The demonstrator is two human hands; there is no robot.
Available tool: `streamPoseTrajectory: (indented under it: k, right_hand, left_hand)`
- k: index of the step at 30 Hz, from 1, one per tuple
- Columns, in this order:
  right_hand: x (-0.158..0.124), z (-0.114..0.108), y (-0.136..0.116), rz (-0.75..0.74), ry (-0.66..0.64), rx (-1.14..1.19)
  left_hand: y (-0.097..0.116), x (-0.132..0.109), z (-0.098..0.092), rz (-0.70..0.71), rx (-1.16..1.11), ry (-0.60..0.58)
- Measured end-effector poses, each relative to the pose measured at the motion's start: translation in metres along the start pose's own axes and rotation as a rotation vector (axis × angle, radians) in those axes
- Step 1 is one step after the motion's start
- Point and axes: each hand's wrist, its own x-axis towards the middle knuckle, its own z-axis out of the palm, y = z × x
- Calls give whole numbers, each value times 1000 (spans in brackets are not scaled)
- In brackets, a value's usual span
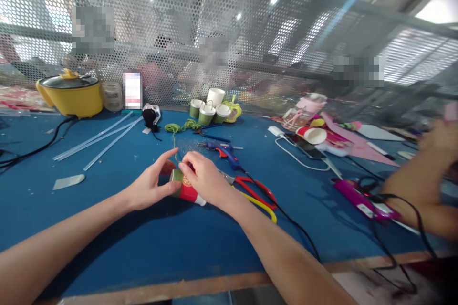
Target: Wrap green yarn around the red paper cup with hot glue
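Observation:
A red paper cup (pixel 189 194) with a gold print lies on its side above the blue table, green yarn wound around its left part. My left hand (pixel 150 185) holds that wrapped end, thumb on the near side and fingers curved behind. At the cup's upper side, my right hand (pixel 205 178) pinches the green yarn (pixel 174 140) with thumb and forefinger; its exact grip is partly hidden. The strand runs back to a loose heap on the table. Just beyond the right hand lies a blue glue gun (pixel 229 154). Scissors with red and yellow handles (pixel 259 193) rest beside my right wrist.
Green-wrapped cups (pixel 206 115) stand at the back by the mesh screen. A yellow electric pot (pixel 77 97) and glue sticks (pixel 96 138) are at left. Rightward lie a phone (pixel 306 146), a purple power strip (pixel 365 200) with cables, and another person's arm (pixel 418 185).

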Motion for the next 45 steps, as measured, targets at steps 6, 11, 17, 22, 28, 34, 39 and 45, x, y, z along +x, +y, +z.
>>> streamPoseTrajectory:
  k: [6, 11, 17, 22, 28, 34, 39, 45]
  right_hand:
    - [-1, 2, -3, 15, 2, -31]
    - [0, 0, -4, 36, 3, 26]
    - [15, -15, 6, 172, 27, 388]
    - [54, -24, 2, 295, 32, 522]
    - [96, -10, -34, 24, -193, 347]
    - [99, -32, -21, 76, -291, 203]
    - [73, -70, 40, 407, 63, 157]
    - [45, -62, 55, 488, -59, 212]
  left_hand:
    - [3, 0, 1, -40, -38, -20]
    - [0, 0, 3, -33, -78, -29]
    - [-4, -1, 10, 8, -66, -2]
    - [-2, -2, 12, -63, -77, 21]
    - [-4, -3, 10, -28, -99, -70]
    - [-8, -4, 12, 59, -114, -45]
    - [-4, -4, 12, 74, -52, -29]
    - [-5, -4, 14, 47, -16, -23]
